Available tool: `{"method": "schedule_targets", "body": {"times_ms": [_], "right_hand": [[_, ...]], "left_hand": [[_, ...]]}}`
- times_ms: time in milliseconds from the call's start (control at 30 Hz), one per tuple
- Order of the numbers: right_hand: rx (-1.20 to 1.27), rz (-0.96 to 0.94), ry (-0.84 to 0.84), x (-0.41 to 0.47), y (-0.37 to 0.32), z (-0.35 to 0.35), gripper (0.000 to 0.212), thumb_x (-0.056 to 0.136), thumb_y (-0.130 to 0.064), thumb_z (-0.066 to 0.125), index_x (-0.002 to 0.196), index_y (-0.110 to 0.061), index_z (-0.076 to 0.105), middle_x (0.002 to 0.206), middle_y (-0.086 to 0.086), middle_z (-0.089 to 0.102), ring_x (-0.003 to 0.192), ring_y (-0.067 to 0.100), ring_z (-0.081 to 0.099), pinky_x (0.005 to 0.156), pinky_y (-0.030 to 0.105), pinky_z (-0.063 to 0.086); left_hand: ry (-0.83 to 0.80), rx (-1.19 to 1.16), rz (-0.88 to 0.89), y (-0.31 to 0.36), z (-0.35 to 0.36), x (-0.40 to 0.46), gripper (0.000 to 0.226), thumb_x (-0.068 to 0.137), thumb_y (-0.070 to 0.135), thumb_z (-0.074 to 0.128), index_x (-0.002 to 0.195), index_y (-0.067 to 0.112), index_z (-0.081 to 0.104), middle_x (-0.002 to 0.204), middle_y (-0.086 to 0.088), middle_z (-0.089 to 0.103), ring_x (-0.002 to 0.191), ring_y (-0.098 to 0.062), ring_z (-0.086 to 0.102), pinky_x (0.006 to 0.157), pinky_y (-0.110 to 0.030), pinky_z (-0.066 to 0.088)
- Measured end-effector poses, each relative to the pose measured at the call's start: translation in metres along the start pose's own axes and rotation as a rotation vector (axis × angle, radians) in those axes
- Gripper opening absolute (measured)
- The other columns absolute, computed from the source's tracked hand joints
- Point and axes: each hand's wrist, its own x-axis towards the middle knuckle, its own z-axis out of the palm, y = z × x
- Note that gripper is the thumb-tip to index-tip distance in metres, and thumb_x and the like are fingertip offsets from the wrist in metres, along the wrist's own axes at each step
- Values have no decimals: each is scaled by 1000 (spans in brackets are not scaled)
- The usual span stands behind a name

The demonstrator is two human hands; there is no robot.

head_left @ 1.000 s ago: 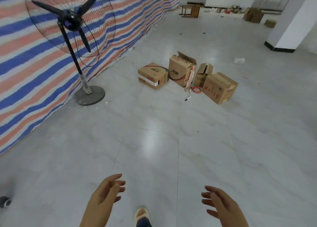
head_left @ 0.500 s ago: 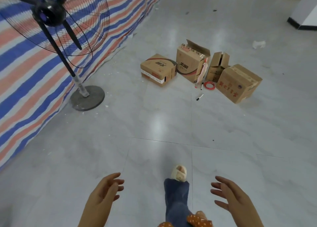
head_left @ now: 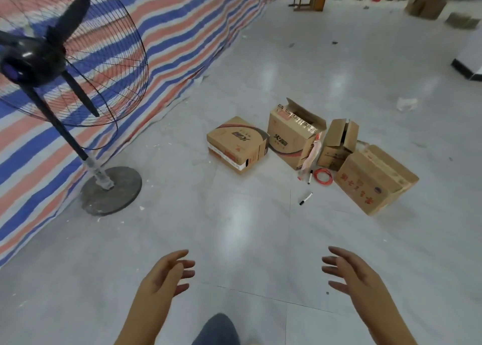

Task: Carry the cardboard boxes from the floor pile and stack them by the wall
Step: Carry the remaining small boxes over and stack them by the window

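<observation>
Both hands are seen held out low over the grey tiled floor [head_left: 247, 227], palms turned toward each other and well apart. The left hand [head_left: 164, 274] is spread loosely, fingers relaxed, nothing held. The right hand [head_left: 352, 271] is likewise relaxed with fingers extended, and nothing is gripped there either. A blue trouser knee [head_left: 217, 329] is caught at the bottom edge between the forearms.

Ahead, well clear of the hands, four cardboard boxes are grouped on the floor. A low closed box [head_left: 237, 144] is placed at the left of the group. Just beside it stands a taller box with open flaps [head_left: 292, 136]. A small open box [head_left: 337, 144] is set behind and to the right, and a large box with red lettering [head_left: 373, 180] is seen tilted at the right end.

Between the boxes a red coil of cord [head_left: 323, 175] is laid on the tiles, with one marker [head_left: 310, 176] next to it and a second marker [head_left: 305, 198] nearer the camera.

At the left a black pedestal fan [head_left: 52, 65] is stood on its round base, close by the striped tarpaulin [head_left: 182, 31] hung along the wall.
</observation>
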Motion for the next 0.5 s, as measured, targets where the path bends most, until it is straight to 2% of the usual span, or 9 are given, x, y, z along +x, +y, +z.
{"method": "schedule_targets", "body": {"times_ms": [267,367,500], "right_hand": [[-12,53,2,167,-41,25,21,97,-12,47,106,-18,65,97,1,71,82,7,69,72,29,52],[-3,31,39,247,-74,39,21,98,-15,47,107,-18,65,100,0,70,91,13,68,75,30,53],[13,1,89,343,-133,54,20,99,-19,45,106,-22,64,101,-1,69,95,15,66,81,36,53]], "left_hand": [[7,-9,-105,33,55,165,22,98,5,44,102,13,65,98,-13,69,95,-29,64,77,-37,51],[27,-21,-91,70,73,250,20,98,8,45,101,15,64,100,-13,69,95,-27,65,81,-41,51],[22,-8,-40,130,90,352,19,99,16,47,105,20,64,100,-7,70,96,-23,66,81,-37,51]]}}
